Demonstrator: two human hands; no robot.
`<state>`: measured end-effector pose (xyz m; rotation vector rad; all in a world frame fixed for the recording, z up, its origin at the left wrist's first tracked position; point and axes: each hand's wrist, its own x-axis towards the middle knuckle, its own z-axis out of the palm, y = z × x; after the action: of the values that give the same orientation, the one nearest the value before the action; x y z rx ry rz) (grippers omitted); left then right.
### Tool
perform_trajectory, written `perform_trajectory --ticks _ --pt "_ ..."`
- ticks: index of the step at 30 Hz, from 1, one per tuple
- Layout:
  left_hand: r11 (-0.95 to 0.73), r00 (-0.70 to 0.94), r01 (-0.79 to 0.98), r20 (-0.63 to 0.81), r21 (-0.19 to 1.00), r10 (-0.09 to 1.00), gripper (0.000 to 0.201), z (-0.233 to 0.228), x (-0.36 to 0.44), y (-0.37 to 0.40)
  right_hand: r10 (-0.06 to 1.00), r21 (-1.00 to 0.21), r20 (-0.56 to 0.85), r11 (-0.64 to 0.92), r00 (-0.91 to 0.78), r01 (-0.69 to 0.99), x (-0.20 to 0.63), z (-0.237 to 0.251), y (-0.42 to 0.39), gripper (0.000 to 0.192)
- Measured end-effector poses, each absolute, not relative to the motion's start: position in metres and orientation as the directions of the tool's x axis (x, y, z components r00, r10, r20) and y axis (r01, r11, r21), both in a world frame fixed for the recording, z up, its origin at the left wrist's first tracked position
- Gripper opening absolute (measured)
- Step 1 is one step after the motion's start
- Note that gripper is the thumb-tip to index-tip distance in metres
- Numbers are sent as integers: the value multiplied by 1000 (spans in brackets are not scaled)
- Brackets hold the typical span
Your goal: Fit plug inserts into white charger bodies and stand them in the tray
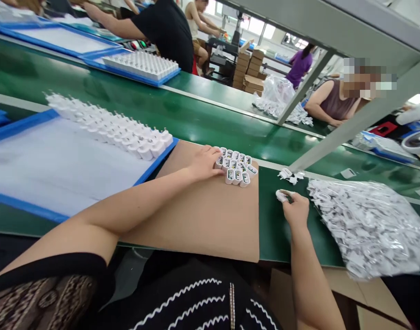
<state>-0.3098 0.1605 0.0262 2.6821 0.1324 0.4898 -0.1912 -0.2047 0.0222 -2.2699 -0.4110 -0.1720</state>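
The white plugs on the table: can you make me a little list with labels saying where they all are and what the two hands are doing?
left hand: left hand rests against a cluster of white plugs on the brown board
right hand: right hand pinches one single plug in its fingers
bag: clear bag of plugs at the right
tray: rows of plugs on the blue-edged tray
loose: a few loose plugs on the green belt

Factory: conveyor belt, charger trays
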Motion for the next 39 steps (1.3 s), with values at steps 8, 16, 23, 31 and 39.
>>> perform_trajectory --ticks 8,16,23,31,39 --pt "-881 843 71 444 467 303 30 -2 -309 134 411 -992 -123 -77 903 -100 -243 40 -182 56" --pt "-762 814 0 443 648 377 27 1 -322 141 558 -980 -182 -34 810 -197 -270 60 -159 50" --pt "-595 871 -53 329 802 366 37 10 -413 104 682 -992 -5 -97 732 83 -291 62 -143 19" --pt "-427 886 -6 203 904 418 25 -1 -438 83 801 -746 236 -213 550 631 -300 64 -106 21" --pt "-350 891 -41 193 936 410 19 -6 -434 89 945 -276 269 -109 185 955 -307 60 -59 27"
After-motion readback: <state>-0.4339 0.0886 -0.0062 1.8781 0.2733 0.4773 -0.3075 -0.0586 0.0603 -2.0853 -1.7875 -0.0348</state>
